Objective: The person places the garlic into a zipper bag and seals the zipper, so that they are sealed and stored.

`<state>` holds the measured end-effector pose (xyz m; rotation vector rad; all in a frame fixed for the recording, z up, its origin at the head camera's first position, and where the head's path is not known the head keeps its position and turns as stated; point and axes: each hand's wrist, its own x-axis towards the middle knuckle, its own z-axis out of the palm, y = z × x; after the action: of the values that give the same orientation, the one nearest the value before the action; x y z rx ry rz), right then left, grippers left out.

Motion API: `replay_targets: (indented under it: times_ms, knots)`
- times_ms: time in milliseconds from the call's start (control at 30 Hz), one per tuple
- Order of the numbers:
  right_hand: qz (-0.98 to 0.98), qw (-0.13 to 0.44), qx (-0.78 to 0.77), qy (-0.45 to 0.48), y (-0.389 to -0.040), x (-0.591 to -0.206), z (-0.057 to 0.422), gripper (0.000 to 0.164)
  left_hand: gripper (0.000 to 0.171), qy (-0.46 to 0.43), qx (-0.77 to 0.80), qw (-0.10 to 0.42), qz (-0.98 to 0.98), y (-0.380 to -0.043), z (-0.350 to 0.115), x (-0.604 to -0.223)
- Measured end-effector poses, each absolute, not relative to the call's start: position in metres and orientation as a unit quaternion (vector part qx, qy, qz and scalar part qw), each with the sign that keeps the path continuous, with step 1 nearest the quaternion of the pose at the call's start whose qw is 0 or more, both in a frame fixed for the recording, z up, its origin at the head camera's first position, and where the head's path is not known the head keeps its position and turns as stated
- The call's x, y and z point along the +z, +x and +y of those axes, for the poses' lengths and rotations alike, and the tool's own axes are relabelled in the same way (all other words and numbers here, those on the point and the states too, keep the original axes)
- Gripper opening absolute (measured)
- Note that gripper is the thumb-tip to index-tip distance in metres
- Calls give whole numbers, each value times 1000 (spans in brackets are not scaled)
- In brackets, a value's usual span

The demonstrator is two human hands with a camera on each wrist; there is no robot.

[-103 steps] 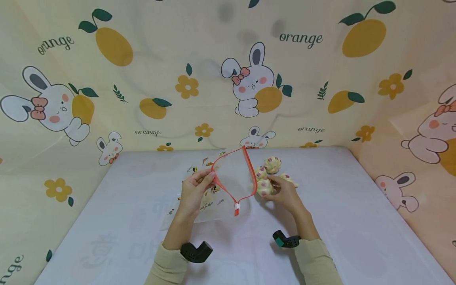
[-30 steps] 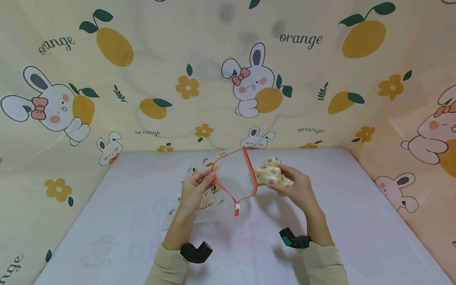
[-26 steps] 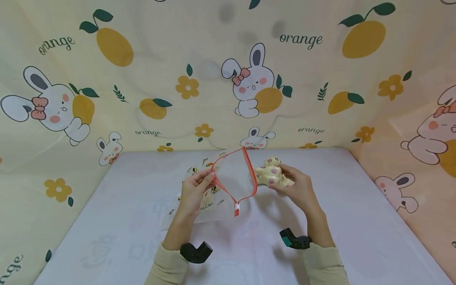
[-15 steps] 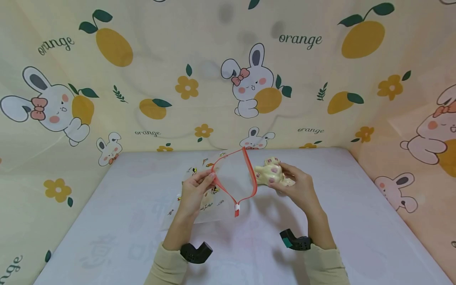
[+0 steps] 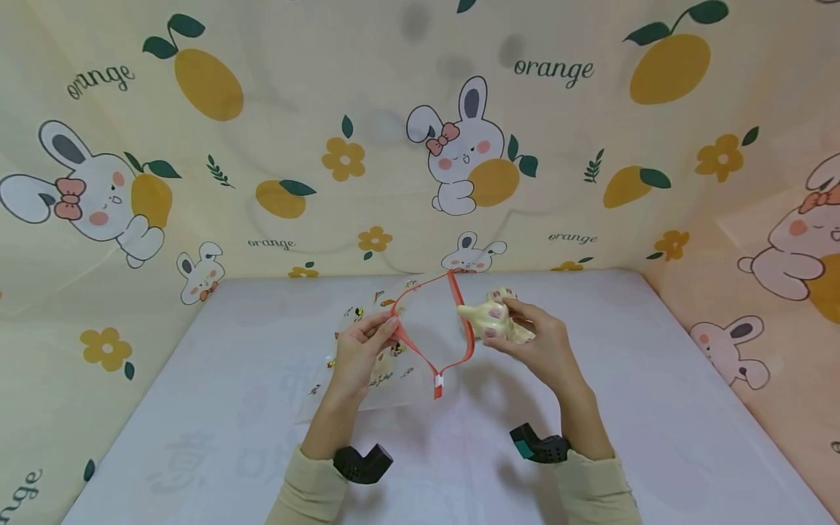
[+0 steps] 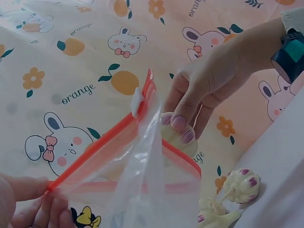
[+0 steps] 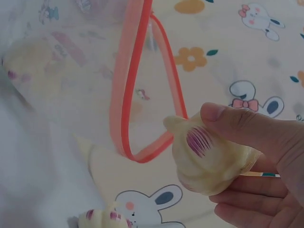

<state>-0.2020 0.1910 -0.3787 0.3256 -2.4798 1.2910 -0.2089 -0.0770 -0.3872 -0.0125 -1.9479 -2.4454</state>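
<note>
My left hand point(image 5: 361, 346) pinches the rim of a clear zip bag point(image 6: 175, 204), holding its red-edged mouth wide. A white slider point(image 6: 137, 102) sits at one corner of the zip. My right hand point(image 5: 534, 346) grips a garlic bulb point(image 7: 211, 156), cream with purple streaks, between thumb and fingers. The bulb's stem tip points left and overlaps the red rim point(image 5: 457, 292) in the head view, right at the bag's mouth. Through the plastic, a blurred pale bulb point(image 7: 35, 69) shows in the right wrist view.
Loose garlic bulbs point(image 6: 242, 186) lie on the white table point(image 5: 230, 408) behind the right hand, partly hidden in the head view. A patterned cloth point(image 5: 394, 73) with rabbits and oranges rises at the back and sides.
The right hand was among the bulbs on the table, then picked up one bulb and has now carried it left to the bag's rim. The left hand and bag have hardly moved.
</note>
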Motion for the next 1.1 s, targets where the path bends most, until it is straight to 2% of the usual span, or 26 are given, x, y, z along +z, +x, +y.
replay_targets:
  times_ms: [533, 1100]
  knots:
    - [-860, 180, 442, 180, -202, -383, 170, 60, 30, 4, -782, 12, -623, -211, -76, -386]
    - [-866, 124, 440, 202, -196, -384, 154, 63, 31, 3, -787, 30, -616, -208, -81, -384]
